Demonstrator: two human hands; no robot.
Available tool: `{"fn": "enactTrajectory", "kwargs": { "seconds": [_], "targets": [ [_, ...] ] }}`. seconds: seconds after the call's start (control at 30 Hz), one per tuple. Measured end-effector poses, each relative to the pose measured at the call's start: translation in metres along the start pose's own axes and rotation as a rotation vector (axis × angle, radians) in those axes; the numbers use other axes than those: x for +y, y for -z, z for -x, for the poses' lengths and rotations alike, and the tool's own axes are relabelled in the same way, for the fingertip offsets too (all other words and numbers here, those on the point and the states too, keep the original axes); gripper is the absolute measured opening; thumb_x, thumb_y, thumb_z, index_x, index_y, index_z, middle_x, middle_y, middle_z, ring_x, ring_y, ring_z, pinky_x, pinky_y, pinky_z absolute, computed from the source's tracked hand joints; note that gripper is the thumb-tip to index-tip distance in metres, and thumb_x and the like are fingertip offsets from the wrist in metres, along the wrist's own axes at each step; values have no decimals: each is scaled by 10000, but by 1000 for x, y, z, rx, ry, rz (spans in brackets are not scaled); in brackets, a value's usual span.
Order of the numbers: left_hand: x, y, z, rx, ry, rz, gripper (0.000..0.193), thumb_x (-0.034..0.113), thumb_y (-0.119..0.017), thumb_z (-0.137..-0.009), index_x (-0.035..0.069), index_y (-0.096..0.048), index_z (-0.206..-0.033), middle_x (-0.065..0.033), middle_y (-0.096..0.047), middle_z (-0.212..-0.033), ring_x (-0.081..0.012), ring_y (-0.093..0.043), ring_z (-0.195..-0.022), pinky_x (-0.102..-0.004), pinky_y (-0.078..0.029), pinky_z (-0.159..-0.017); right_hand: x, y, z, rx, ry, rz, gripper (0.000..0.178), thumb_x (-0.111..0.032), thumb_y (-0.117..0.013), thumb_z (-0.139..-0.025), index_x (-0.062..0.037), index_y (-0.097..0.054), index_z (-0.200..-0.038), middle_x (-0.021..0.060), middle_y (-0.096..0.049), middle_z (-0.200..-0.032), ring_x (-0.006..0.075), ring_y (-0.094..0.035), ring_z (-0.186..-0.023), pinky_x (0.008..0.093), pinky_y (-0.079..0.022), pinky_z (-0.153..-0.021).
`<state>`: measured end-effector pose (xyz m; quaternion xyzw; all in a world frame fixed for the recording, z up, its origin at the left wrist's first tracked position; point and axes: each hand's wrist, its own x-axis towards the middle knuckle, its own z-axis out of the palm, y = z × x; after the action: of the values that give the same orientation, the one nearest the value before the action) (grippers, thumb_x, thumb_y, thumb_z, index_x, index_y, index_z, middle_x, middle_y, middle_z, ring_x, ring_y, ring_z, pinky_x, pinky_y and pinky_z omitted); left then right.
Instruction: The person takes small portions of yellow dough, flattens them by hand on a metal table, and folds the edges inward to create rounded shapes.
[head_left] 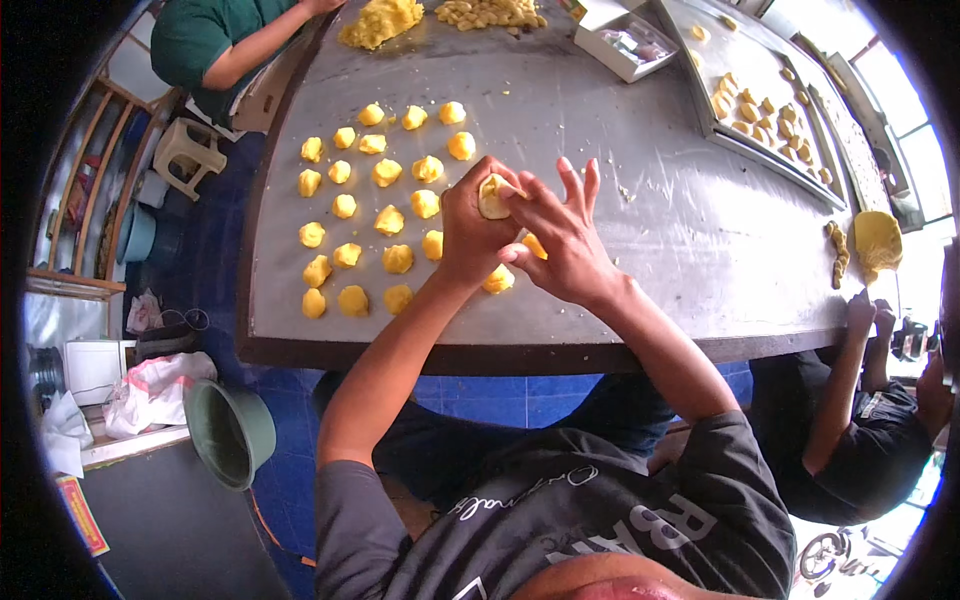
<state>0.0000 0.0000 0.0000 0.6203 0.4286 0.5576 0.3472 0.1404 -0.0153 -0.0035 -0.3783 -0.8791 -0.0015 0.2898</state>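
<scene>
My left hand [472, 225] is closed around a piece of pale yellow dough [493, 198], its top showing in the curl of the fingers. From the right, my right hand [568, 245] reaches over with fingers spread; one fingertip touches the dough, and two fingers point up and away. Rows of rough yellow lumps [387, 173] lie on the metal table [640, 270], mostly to the left of my hands. Another yellow lump [535, 245] sits beneath my right hand, partly hidden, and one more [498, 279] rests just below my left wrist.
At the far edge are a yellow dough mass [382, 22] and a pile of pale pieces [490, 12]. A white box [627, 45] stands beside a metal tray [765, 140] of shaped pieces. Co-workers sit at far left [225, 50] and right [850, 430]. A green basin [230, 435] stands left.
</scene>
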Motion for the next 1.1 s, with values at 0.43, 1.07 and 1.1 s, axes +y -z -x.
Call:
{"fn": "enactTrajectory", "kwargs": {
  "seconds": [0.43, 1.07, 1.1],
  "targets": [
    [-3, -1, -2, 89, -68, 14, 232, 168, -707, -720, 57, -509, -767, -40, -587, -655, -88, -550, -607, -263, -448, -558, -8, -15, 3, 143, -16, 56, 663, -586, -484, -819, -34, -526, -1183, 168, -411, -1281, 443, -302, -1218, 612, -17, -1039],
    [5, 2, 3, -312, -55, -25, 207, 62, -733, -685, 39, -533, -735, -5, -576, -666, -76, -502, -617, -261, -436, -580, 14, 20, -10, 42, -285, -1038, 547, -201, -666, -830, -14, -407, -1274, 126, -433, -1259, 182, -399, -1202, 307, -414, -908],
    [5, 2, 3, -311, -73, -59, 207, 102, -728, -678, 37, -542, -739, -45, -593, -658, -137, -561, -616, -287, -450, -598, 14, 19, -11, 1, -312, -1123, 575, -207, -666, -833, -9, -377, -1289, 100, -427, -1240, 150, -408, -1172, 285, -429, -879]
  ]
}}
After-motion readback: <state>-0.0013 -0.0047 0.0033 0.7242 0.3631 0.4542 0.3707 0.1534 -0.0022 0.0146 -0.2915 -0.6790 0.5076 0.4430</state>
